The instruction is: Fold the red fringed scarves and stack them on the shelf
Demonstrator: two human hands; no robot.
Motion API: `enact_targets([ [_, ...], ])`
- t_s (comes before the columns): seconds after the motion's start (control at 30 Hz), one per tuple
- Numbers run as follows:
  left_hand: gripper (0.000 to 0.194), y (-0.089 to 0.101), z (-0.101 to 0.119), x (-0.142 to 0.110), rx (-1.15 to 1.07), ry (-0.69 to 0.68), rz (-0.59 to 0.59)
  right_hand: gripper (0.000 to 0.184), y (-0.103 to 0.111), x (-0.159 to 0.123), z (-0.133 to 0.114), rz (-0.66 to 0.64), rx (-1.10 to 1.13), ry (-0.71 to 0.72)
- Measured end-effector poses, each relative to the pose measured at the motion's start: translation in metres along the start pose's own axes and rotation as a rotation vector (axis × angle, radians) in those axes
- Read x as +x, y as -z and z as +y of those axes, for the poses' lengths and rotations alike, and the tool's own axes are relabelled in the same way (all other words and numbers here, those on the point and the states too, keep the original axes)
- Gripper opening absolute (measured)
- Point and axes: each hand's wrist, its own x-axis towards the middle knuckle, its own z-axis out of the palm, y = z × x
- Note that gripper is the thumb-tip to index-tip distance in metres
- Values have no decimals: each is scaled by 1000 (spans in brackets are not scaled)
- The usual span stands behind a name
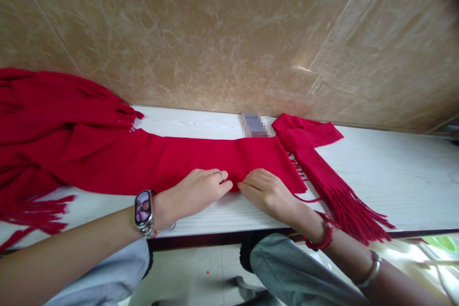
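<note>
A red scarf (201, 155) lies stretched flat along the table, its short fringe showing at the right end. My left hand (202, 193), with a ring on one finger and a watch at the wrist, has its fingers closed at the scarf's near edge. Close by on the right, my right hand (267, 193) pinches the same edge, fingertips bent down on the cloth. What lies under the fingertips is partly hidden. Beyond the scarf's right end rests a second, narrowly folded red scarf (322, 172) with long tassels pointing toward me.
Bunched red fabric (53, 114) with fringe covers the left of the white table (380, 167). A small blurred card-like item (255, 125) lies behind the scarf, near the marbled tile wall (215, 33). Something bright green (441, 243) shows below the table at the right.
</note>
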Motion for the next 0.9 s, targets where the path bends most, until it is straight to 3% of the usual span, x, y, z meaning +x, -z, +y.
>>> enact_targets([
  [0.17,13,-2,0,2,-16,-17,44,30,-3,2,-4,23,-30,-44],
  [0.33,15,-3,-2,0,-65,-44,71,29,1,2,-4,31,-72,5],
  [0.47,13,0,-7,-3,-127,-61,15,28,3,-1,-1,-52,-88,109],
  [0.63,19,6,-14,-4,-165,-71,-67,22,6,-3,3,-113,-43,108],
  [0.83,26,10,-15,6,-183,-51,-152,22,5,-7,2,-66,70,72],
  [0.9,25,6,-15,8,-203,-4,-112,22,5,-9,1,-52,74,62],
])
